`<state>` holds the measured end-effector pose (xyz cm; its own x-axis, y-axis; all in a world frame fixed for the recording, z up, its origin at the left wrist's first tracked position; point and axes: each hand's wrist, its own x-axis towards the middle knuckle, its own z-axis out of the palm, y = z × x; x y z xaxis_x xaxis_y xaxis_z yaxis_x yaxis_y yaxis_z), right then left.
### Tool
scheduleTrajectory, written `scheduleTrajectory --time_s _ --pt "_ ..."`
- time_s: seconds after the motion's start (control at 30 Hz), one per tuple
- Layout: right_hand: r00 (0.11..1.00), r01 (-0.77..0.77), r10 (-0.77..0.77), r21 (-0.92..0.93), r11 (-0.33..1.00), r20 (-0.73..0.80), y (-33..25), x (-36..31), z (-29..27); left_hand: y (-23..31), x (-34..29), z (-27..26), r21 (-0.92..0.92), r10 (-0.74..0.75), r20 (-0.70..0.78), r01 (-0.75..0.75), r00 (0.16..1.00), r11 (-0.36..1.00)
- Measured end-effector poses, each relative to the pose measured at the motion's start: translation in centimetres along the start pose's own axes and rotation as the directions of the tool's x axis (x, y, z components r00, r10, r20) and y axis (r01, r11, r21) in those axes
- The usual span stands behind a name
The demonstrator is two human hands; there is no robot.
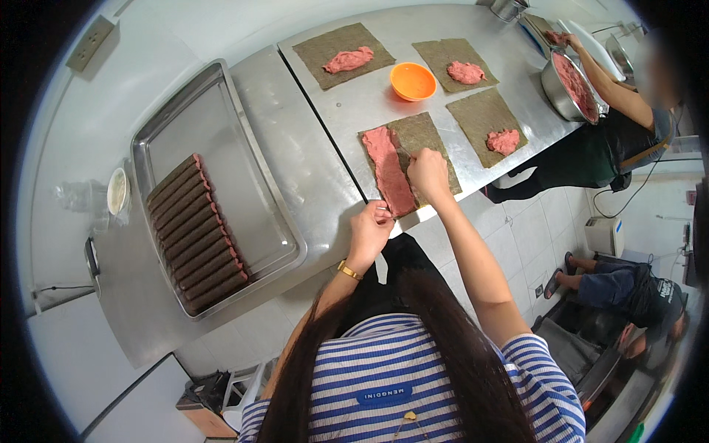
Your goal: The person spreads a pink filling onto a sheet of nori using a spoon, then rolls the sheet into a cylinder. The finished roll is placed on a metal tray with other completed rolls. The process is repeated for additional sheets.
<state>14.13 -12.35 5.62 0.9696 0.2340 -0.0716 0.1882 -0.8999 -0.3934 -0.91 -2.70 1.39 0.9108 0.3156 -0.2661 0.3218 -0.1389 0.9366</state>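
In front of me a dark seaweed sheet [425,136] lies on the steel table, its left half covered by a flattened strip of pink meat paste [388,170]. My right hand [428,176] is closed above the sheet's right half, fingers pointing down. Something thin shows by its fingertips, too small to name. At the sheet's near left corner, my left hand [374,224] pinches the edge. Beyond lie three more sheets, each bearing a lump of paste: a far left sheet [314,55], a far right sheet [436,53] and a right sheet [473,114].
An orange bowl [413,82] stands among the sheets. At left, a steel tray [221,96] holds several seaweed rolls [196,236]. A co-worker's hand [569,40] is at the far right, near a metal bowl [555,92] of paste. Another person [628,295] bends low at right.
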Motion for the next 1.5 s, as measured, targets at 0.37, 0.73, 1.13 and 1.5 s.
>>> scheduleTrajectory --time_s 0.37,0.73,1.13,1.5 --pt "0.977 0.182 -0.205 -0.286 0.941 -0.053 -2.7 0.4 -0.7 0.1 0.0 -0.2 0.015 0.022 0.009 -0.022 1.000 1.000" --pt "0.949 0.283 -0.314 -0.445 0.849 0.005 -5.0 -1.6 1.7 0.4 0.1 -0.3 -0.032 0.000 0.044 0.001 0.999 0.999" --pt "0.919 0.371 -0.393 -0.356 0.858 0.013 -1.4 0.6 -3.7 -1.1 0.0 -0.5 -0.082 0.003 0.093 0.005 0.996 0.997" --pt "0.875 0.484 -0.420 -0.412 0.772 0.241 1.5 -11.1 -3.8 -2.3 0.5 -1.8 -0.308 -0.034 0.113 0.068 0.993 0.949"
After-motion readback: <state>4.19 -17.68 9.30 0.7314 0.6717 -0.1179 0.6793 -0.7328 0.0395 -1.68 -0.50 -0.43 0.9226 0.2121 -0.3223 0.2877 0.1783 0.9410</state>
